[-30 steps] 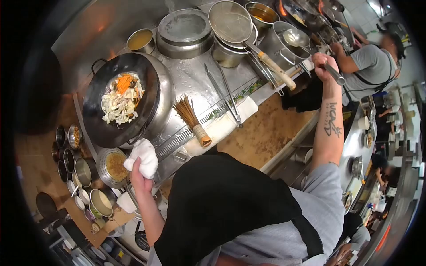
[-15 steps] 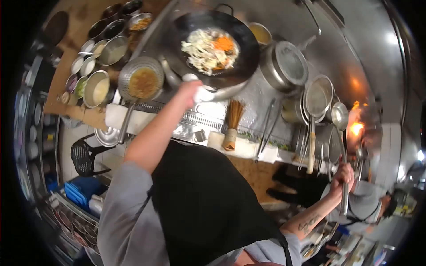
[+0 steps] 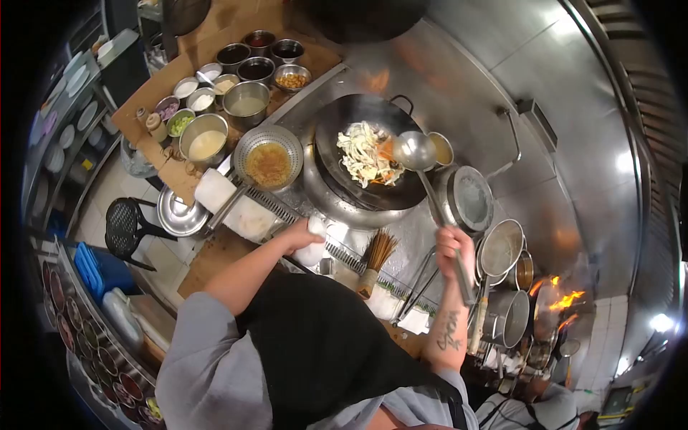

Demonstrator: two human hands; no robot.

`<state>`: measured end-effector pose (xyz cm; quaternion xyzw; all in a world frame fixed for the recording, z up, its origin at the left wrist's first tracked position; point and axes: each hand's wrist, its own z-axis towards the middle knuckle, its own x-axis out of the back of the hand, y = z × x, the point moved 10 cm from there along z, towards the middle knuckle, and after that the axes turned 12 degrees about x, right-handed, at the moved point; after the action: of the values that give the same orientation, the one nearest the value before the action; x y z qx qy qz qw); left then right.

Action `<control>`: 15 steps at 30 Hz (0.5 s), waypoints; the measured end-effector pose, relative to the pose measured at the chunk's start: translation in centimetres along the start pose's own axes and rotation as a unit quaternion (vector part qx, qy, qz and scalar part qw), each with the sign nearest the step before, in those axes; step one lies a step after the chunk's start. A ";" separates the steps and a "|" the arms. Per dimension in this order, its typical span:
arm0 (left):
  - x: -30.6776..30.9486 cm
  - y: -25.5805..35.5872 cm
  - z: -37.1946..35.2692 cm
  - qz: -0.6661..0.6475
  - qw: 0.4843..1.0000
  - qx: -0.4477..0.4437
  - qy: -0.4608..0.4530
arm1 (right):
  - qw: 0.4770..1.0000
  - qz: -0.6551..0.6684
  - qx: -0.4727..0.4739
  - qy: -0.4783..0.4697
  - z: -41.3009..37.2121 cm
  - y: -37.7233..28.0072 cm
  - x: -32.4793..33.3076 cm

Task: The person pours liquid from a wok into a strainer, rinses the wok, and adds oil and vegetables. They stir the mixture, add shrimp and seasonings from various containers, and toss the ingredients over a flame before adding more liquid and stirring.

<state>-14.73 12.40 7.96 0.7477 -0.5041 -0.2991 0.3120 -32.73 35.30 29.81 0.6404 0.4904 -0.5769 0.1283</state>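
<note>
The round, shiny bowl of the ladle hides part of the orange strips in the dark, smooth wok; whether it touches the food cannot be told. The right hand is closed around its long metal handle. The left hand grasps a soft, bunched white cloth that covers its fingertips, near the wok. Limp, pale strips lie beside the orange ones.
</note>
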 end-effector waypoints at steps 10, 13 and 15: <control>1.2 -2.0 -1.6 0.260 0.944 -0.133 0.156 | 0.416 -0.875 0.245 -0.040 7.3 3.1 2.8; 0.7 -4.7 1.0 0.316 0.931 -0.113 0.146 | 0.407 -0.862 0.303 -0.001 5.5 5.2 -0.4; 0.7 -3.3 0.3 0.316 0.920 -0.162 0.166 | 0.578 -0.752 0.311 -0.058 7.3 6.3 -1.0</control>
<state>-12.91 12.65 5.15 0.5275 -0.6003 -0.1339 0.5861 -32.18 26.41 25.92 0.0079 0.5783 -0.6198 -0.5304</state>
